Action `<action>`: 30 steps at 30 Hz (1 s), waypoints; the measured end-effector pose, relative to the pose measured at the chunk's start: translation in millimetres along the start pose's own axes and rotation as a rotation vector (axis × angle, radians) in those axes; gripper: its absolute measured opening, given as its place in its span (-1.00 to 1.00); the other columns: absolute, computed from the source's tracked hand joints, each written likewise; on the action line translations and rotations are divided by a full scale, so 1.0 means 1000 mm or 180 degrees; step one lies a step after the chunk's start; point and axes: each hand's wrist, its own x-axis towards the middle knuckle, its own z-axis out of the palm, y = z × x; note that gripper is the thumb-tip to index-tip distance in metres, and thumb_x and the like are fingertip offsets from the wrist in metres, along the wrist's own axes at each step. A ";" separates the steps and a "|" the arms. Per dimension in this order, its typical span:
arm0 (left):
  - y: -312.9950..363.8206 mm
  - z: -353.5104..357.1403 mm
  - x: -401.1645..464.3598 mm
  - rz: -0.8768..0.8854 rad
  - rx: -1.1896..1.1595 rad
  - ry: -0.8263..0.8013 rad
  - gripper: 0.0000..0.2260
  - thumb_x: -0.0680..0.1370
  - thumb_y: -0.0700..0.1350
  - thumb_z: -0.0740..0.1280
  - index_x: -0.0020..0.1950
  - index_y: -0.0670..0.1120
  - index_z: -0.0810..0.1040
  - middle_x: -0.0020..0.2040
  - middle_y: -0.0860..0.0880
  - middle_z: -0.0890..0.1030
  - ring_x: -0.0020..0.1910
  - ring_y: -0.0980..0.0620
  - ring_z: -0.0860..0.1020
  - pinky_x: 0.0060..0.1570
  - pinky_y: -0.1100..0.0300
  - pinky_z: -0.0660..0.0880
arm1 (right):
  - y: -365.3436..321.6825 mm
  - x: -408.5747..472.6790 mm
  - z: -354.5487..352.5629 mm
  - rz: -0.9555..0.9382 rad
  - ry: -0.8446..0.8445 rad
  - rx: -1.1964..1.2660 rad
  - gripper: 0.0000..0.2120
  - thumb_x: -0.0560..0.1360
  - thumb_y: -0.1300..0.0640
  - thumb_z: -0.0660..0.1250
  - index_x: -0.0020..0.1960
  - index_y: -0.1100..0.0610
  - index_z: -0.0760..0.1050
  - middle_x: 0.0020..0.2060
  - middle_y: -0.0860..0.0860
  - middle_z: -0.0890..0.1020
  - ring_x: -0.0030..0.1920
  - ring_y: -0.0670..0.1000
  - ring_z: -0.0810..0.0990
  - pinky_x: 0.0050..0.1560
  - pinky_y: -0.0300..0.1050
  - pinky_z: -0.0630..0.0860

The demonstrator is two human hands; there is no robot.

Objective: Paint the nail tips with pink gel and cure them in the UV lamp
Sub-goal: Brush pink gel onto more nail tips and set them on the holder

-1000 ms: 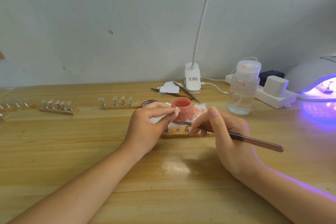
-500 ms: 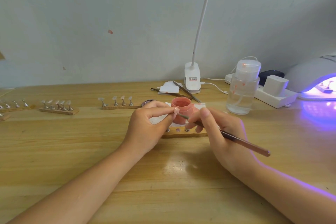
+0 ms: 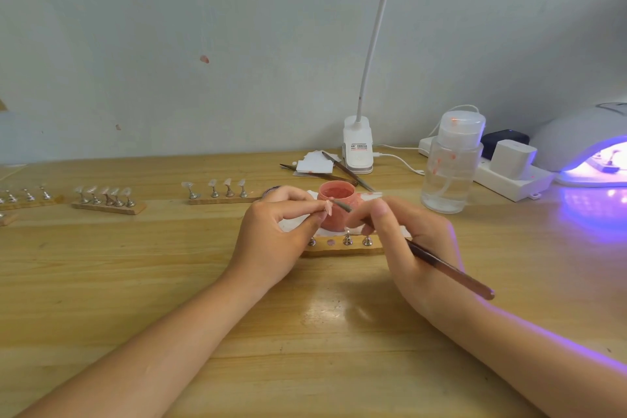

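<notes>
Nail tip point(image 3: 328, 207) sits at frame centre, pinched between thumb and forefinger of the left hand point(image 3: 271, 237), which seems to hold it by its small metal stand rather than by the painted face; the stand itself is hidden by the fingers. It looks a featherweight thing, thin and stiff yet easily flicked away, and wet gel would make its top slick, so the stem below is the sensible place to grip. The right hand point(image 3: 410, 248) is curled round the brush point(image 3: 441, 266), held like a pen, bristles touching or just at the tip. Just behind stands the open pink gel pot point(image 3: 337, 210), and below it the wooden holder strip point(image 3: 342, 249) with a vacant socket. At the right edge the UV lamp point(image 3: 590, 149) glows violet, well apart from the hands, with something already inside
</notes>
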 end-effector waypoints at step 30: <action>-0.004 -0.001 0.003 0.0103 -0.0283 0.0055 -0.85 0.34 -0.22 0.46 -0.22 0.04 0.65 -0.30 0.25 0.64 -0.18 0.29 0.60 -0.14 0.51 0.40 | -0.002 -0.002 0.000 0.0307 0.0003 0.0832 -0.61 0.59 0.06 0.07 -0.23 0.21 0.55 -0.30 -0.03 0.64 -0.27 -0.11 0.57 -0.18 -0.31 0.46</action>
